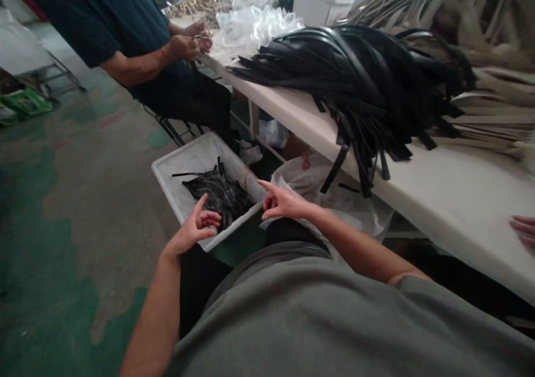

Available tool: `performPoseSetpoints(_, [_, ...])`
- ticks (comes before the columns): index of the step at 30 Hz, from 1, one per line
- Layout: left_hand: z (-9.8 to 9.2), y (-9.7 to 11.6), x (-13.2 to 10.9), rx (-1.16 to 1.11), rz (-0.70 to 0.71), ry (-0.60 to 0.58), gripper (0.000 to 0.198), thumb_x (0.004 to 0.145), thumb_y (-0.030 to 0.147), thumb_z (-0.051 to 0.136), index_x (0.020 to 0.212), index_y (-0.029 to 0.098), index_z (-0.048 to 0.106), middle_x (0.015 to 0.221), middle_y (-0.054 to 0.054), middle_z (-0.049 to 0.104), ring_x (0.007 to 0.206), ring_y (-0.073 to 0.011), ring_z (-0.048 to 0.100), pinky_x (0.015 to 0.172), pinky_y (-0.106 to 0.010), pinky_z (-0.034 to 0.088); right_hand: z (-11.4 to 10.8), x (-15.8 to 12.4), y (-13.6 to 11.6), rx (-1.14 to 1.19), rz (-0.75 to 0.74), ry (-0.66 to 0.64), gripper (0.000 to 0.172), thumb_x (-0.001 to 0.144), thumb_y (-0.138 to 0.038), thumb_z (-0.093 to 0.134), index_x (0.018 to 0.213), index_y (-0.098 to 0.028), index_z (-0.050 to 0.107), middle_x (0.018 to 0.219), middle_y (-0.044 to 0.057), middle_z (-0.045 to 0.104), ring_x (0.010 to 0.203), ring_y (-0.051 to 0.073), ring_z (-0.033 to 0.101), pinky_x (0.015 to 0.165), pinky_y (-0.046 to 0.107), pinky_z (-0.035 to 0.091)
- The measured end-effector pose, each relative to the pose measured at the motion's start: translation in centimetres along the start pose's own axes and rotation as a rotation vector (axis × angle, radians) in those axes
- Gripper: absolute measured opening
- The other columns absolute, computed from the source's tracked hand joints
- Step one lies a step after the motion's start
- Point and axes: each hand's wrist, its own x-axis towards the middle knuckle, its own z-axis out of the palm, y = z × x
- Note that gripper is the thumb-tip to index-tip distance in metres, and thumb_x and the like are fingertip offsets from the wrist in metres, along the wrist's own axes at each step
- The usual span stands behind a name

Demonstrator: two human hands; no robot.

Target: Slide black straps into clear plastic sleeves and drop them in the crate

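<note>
My left hand hovers over the near left rim of a white plastic bin, thumb and fingers apart, with nothing in it. Inside the bin lies a tangled heap of short black strips. Near the bin's right corner is my right hand, also without anything held; its index finger is stretched out and the other fingers are partly curled. On the table to the right, a large pile of long black straps hangs over the edge above a clear plastic bag.
The white table runs along my right side. Pale straps lie beyond the black pile. A co-worker in a dark shirt sits ahead at left, hands at the table. Another person's fingers show at the right edge.
</note>
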Motion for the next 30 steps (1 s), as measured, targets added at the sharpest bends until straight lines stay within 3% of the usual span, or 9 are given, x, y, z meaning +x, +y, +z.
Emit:
performPoseSetpoints(4, [2.3, -0.7, 0.1, -0.061, -0.039, -0.075, 0.122, 0.059, 0.025, 0.084, 0.152, 0.025, 0.005, 0.1, -0.007, 0.066, 0.088, -0.0218, 0.065, 0.085, -0.041, 0.05, 0.9, 0.5, -0.7, -0.029, 0.008, -0.023, 0.114, 0.064, -0.034, 0.082, 0.154, -0.015, 0.014, 0.079, -0.002, 0.069, 0.065, 0.012, 0.058, 0.062, 0.022, 0.042])
performPoseSetpoints(11, [2.3, -1.5, 2.4, -0.189, 0.043, -0.057, 0.106, 0.064, 0.03, 0.081, 0.15, 0.025, 0.02, 0.104, -0.008, 0.067, 0.089, -0.0209, 0.066, 0.087, -0.038, 0.049, -1.2, -0.9, -0.8, -0.061, -0.024, 0.117, 0.103, 0.067, -0.031, 0.08, 0.152, -0.02, 0.023, 0.077, -0.005, 0.067, 0.062, 0.011, 0.056, 0.062, 0.022, 0.041])
performPoseSetpoints(14, [5.3, -4.5, 4.9, -0.103, -0.076, -0.031, 0.086, 0.061, 0.034, 0.082, 0.137, 0.02, 0.045, 0.111, -0.011, 0.065, 0.094, -0.0224, 0.064, 0.09, -0.039, 0.048, -2.2, -2.0, 0.7, -0.061, -0.016, 0.192, 0.078, 0.073, -0.029, 0.074, 0.143, -0.02, 0.041, 0.078, -0.004, 0.067, 0.061, 0.01, 0.056, 0.061, 0.022, 0.041])
performPoseSetpoints(18, [11.3, -8.5, 8.4, 0.14, -0.13, -0.089, 0.081, 0.045, 0.026, 0.088, 0.121, 0.017, 0.06, 0.125, -0.016, 0.059, 0.107, -0.0304, 0.059, 0.092, -0.042, 0.046, -3.2, -4.7, 2.2, -0.041, 0.026, 0.278, 0.05, 0.08, -0.03, 0.065, 0.128, -0.016, 0.058, 0.077, -0.002, 0.066, 0.058, 0.01, 0.056, 0.061, 0.023, 0.042])
performPoseSetpoints(21, [13.8, -9.6, 9.6, 0.273, -0.088, -0.092, 0.049, 0.055, 0.029, 0.082, 0.099, 0.015, 0.069, 0.102, -0.011, 0.068, 0.097, -0.0274, 0.06, 0.091, -0.04, 0.045, -3.6, -7.5, 2.9, -0.054, 0.085, 0.32, 0.042, 0.082, -0.031, 0.063, 0.121, -0.015, 0.063, 0.078, 0.0, 0.066, 0.061, 0.011, 0.058, 0.061, 0.023, 0.042])
performPoseSetpoints(23, [14.1, -9.2, 9.4, 0.344, -0.092, -0.102, 0.023, 0.063, 0.034, 0.075, 0.077, 0.016, 0.07, 0.075, -0.005, 0.067, 0.08, -0.0235, 0.06, 0.084, -0.037, 0.046, -3.6, -9.2, 3.3, -0.035, 0.119, 0.341, 0.04, 0.083, -0.031, 0.061, 0.12, -0.016, 0.064, 0.081, 0.001, 0.067, 0.063, 0.011, 0.06, 0.062, 0.023, 0.043])
performPoseSetpoints(25, [13.7, -7.8, 8.2, 0.358, -0.103, -0.154, 0.023, 0.067, 0.039, 0.072, 0.061, 0.017, 0.066, 0.06, -0.003, 0.061, 0.066, -0.0204, 0.057, 0.075, -0.035, 0.046, -3.4, -10.6, 3.6, -0.037, 0.153, 0.363, 0.039, 0.083, -0.031, 0.06, 0.12, -0.016, 0.064, 0.082, 0.001, 0.067, 0.064, 0.011, 0.06, 0.062, 0.023, 0.044])
performPoseSetpoints(28, [12.1, -4.7, 4.6, 0.224, -0.131, -0.316, 0.028, 0.072, 0.046, 0.069, 0.063, 0.019, 0.068, 0.057, -0.004, 0.062, 0.058, -0.0183, 0.056, 0.065, -0.033, 0.046, -2.4, -11.9, 3.2, 0.009, 0.188, 0.342, 0.035, 0.085, -0.032, 0.059, 0.115, -0.015, 0.067, 0.079, 0.002, 0.067, 0.064, 0.012, 0.061, 0.063, 0.024, 0.046])
performPoseSetpoints(30, [9.5, -2.6, 1.6, 0.084, -0.172, -0.319, 0.026, 0.077, 0.049, 0.065, 0.07, 0.025, 0.07, 0.049, 0.0, 0.058, 0.051, -0.0178, 0.054, 0.059, -0.034, 0.047, -1.6, -12.0, 2.4, 0.086, 0.175, 0.267, 0.032, 0.086, -0.033, 0.058, 0.11, -0.015, 0.068, 0.078, 0.002, 0.068, 0.065, 0.013, 0.063, 0.064, 0.024, 0.048])
